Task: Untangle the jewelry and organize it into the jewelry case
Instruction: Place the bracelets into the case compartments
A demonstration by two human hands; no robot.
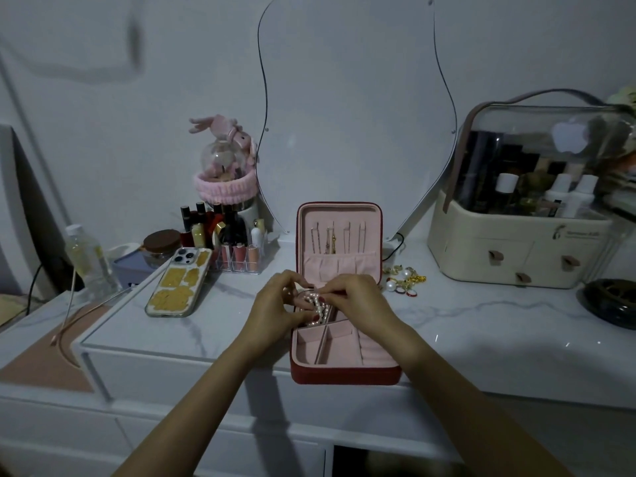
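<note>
Both hands over open red jewelry case [346, 371] on marble tabletop [481, 321]. Left hand [275, 304] and right hand [354, 297] pinching pearl strand [318, 309] above case's rear compartments. Loose rings and pearls [404, 278] just right of case; phone [179, 282] left.

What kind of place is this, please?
Most likely a dressing table in a bedroom. A curved mirror leans on the wall, lipsticks fill a clear organizer, and a cosmetics box stands at the right of the marble-look tabletop.
</note>
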